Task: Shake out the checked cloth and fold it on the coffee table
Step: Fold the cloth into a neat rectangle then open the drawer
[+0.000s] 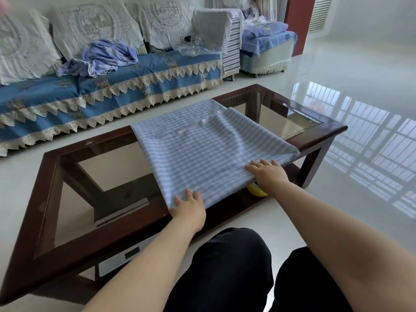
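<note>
The cloth is lying spread across the table, draping its near edge; both hands, left and right, are pressing flat, gripping nothing; smoothing looks underway; next, 2 corners need pinching for folding.

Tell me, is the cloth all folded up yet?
Not yet. The checked cloth is already spread across the coffee table, so the shaking looks done. The left hand and right hand rest on its near edge. A ripple remains in the middle, and no finished fold shows.
</note>
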